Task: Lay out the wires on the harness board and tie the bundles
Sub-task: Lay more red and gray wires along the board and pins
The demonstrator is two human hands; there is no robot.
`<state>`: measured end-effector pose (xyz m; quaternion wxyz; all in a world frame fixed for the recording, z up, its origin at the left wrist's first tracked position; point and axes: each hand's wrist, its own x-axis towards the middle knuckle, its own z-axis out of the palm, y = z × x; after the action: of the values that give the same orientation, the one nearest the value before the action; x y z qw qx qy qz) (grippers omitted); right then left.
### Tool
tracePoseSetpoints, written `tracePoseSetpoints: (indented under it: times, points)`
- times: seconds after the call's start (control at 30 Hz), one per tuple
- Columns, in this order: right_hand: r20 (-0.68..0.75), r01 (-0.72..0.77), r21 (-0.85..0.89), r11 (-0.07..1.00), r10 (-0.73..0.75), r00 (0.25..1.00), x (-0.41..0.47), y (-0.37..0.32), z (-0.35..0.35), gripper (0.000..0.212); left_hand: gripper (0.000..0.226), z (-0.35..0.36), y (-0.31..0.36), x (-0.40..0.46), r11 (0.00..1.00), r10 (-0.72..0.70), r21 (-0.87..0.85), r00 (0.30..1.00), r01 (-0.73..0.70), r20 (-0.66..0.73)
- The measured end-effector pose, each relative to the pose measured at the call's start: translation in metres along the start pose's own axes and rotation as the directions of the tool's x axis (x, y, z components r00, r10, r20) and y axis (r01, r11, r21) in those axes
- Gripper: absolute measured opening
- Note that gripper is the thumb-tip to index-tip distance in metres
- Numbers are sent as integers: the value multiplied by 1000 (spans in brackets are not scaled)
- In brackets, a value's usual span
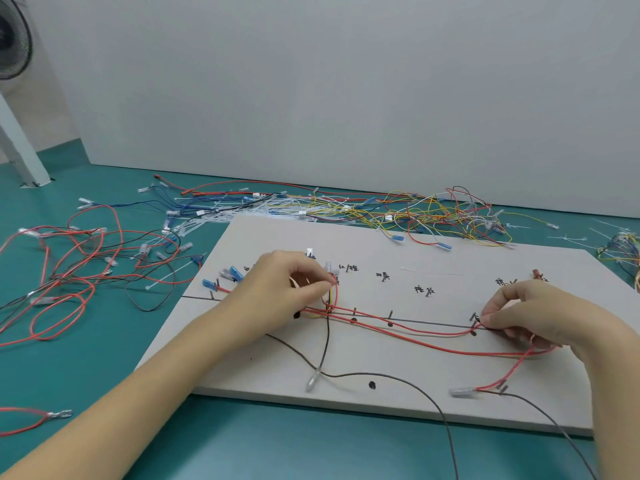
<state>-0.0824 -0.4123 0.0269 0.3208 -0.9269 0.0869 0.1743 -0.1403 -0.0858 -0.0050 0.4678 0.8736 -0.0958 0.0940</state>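
While both hands work the red wires [398, 329]:
left grip [291, 289]: pinching wires at mid-board pegs
right grip [530, 313]: pinching wires near harness board [450, 244] right edge

Both bare hands down over the work, fingers pinched.

The left hand [291, 282] reaches in from the lower left on a long bare forearm, knuckles up, thumb and forefinger tips pressed together at its right edge. The right hand [530, 313] comes in from the right edge, wrist bent, fingers curled leftward with the fingertips [488, 318] pinched close together.
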Motion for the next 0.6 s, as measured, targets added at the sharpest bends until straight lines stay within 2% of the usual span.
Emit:
tracePoseSetpoints:
  times: [0.07, 0.2, 0.6]
  points:
    - [7, 8, 26, 1000, -8, 1000, 0, 1, 1, 5, 8, 6, -6, -1, 984, 85, 156, 996, -84, 0]
    - [-9, 10, 93, 996, -10, 1000, -1, 0, 3, 5, 8, 10, -10, 0, 955, 135, 259, 990, -143, 50]
    - [-79, 37, 157, 987, -25, 997, -10, -8, 6, 8, 4, 7, -10, 0, 946, 225, 228, 973, -231, 52]
